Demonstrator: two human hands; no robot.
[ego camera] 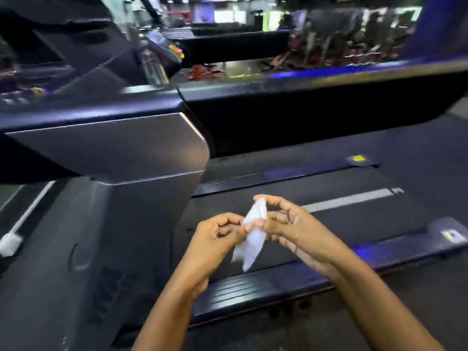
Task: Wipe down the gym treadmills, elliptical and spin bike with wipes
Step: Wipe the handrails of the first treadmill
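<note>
Wipe (249, 244) was held in the air between both hands, over the treadmill (342, 224) belt, touching no machine. Left hand (215, 241): thumb and forefinger pinched on the wipe's middle. Right hand (293, 231): fingers (276, 200) curled, tips pinched on its upper part. The wipe was crumpled and partly folded, lower end hanging free. I judged I was spreading or refolding it before a pass. Progress: no surface in view showed wet streaks or a plainly wiped patch, so I could not tell what was done. Handrail (304, 110), side rail (253, 285) and belt were all candidates; the handrail looked nearest. Elliptical and spin bike could not be made out in the blurred background, so I counted them as left. A white clump (8, 245) lay far left; I could not tell what it was.
</note>
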